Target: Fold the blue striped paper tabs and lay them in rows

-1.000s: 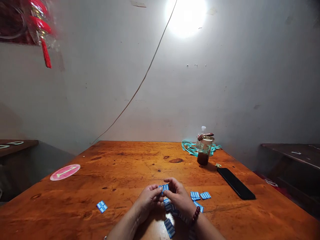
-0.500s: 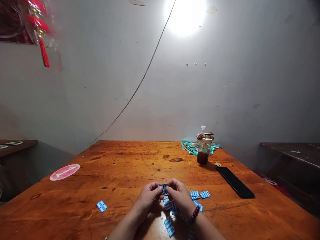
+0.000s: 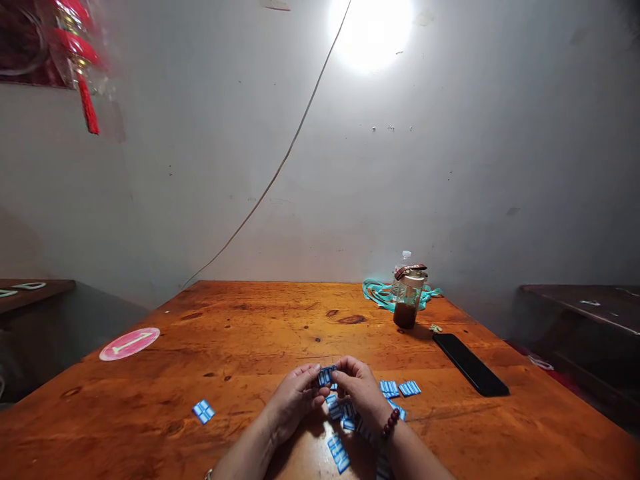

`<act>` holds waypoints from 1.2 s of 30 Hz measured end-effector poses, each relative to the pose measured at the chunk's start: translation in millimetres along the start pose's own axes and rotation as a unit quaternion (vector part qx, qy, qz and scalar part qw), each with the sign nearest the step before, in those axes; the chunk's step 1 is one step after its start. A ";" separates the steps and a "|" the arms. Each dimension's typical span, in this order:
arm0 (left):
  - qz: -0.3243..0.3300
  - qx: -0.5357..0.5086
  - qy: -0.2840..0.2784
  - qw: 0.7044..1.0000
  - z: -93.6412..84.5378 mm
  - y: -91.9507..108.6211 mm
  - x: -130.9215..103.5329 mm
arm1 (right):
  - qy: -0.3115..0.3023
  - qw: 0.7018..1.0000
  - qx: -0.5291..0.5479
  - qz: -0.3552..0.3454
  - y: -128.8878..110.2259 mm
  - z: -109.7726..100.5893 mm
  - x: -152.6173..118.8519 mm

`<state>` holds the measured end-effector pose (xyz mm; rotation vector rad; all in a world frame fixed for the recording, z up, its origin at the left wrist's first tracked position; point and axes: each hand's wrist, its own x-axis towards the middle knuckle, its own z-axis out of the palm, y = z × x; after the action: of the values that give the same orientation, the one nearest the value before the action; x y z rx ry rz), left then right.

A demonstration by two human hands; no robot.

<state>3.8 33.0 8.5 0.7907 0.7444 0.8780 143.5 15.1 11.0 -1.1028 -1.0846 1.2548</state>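
A small flat blue-and-white striped piece [image 3: 327, 376] is held up between my two hands, just above the table. My right hand [image 3: 361, 393] pinches its right edge between thumb and fingers, with a dark red bead bracelet on the wrist. At its left edge, my left hand [image 3: 296, 399] has its thumb and curled fingers closed on the piece. Below the hands lies a loose heap of similar pieces [image 3: 334, 408], partly hidden by my right hand. Nearer to me is another piece [image 3: 339, 454]. One more piece [image 3: 203, 412] lies apart on the left.
More striped pieces [image 3: 410, 388] lie right of my right hand on the wooden table [image 3: 260, 327]. Beyond are a black phone [image 3: 471, 364], a bottle with dark liquid [image 3: 405, 307] and turquoise straps [image 3: 377, 295]. A pink round sign [image 3: 130, 345] lies at the left edge.
My left thumb has drawn back to the left edge of the held piece, so more of its striped face shows. The pieces on the table have stayed put.
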 end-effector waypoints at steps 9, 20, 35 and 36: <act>0.004 -0.014 -0.067 0.998 -6.3 -0.8 2.0 | -0.032 0.997 0.071 0.004 6.8 -5.2 4.4; 0.150 0.224 -0.005 0.963 -3.0 4.1 5.9 | -0.019 0.996 -0.074 -0.038 3.9 -4.9 3.0; 0.145 0.014 0.121 0.982 -12.7 11.1 8.7 | -0.042 0.838 -0.517 -0.166 5.7 -5.7 -13.0; 0.138 0.008 0.113 0.984 -11.4 8.5 8.9 | -0.028 0.858 -0.483 -0.171 4.7 -3.3 -12.6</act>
<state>-4.8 47.4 7.9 0.8296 0.8536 1.2275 145.8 2.4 5.8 -1.4944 -1.9507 0.4030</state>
